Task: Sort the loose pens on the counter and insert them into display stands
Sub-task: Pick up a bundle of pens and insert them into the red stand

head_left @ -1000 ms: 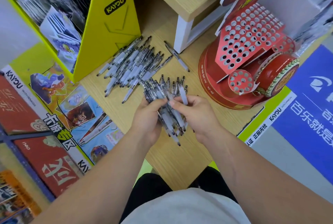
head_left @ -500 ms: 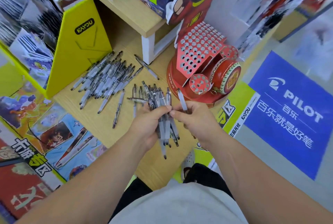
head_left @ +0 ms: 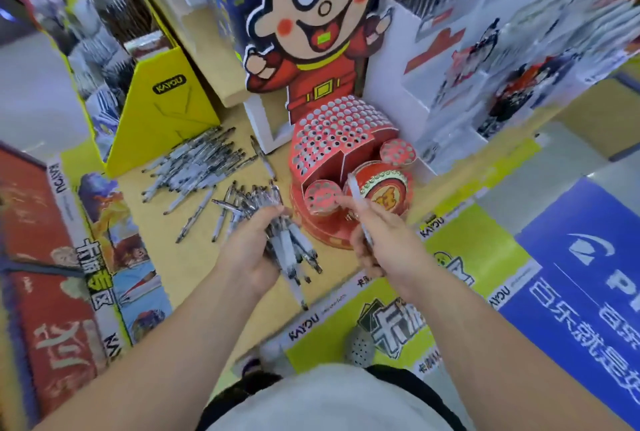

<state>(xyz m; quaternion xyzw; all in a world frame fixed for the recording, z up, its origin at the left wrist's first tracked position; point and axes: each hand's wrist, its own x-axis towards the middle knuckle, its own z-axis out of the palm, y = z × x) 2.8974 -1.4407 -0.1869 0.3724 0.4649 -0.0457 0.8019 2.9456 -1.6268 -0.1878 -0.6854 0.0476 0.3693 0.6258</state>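
Left hand grips the bundle; right hand pinches 1 pen: align it upright over a hole in the centre-frame stand.

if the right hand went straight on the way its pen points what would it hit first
Probably the red display stand: the right hand aims its pen at the gap between the stand's small holed disc and its drum. Which part first is unclear.

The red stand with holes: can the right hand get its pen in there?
Probably yes. The right hand holds one pen right by the red stand, with nothing between them; the left hand holds its bundle aside.
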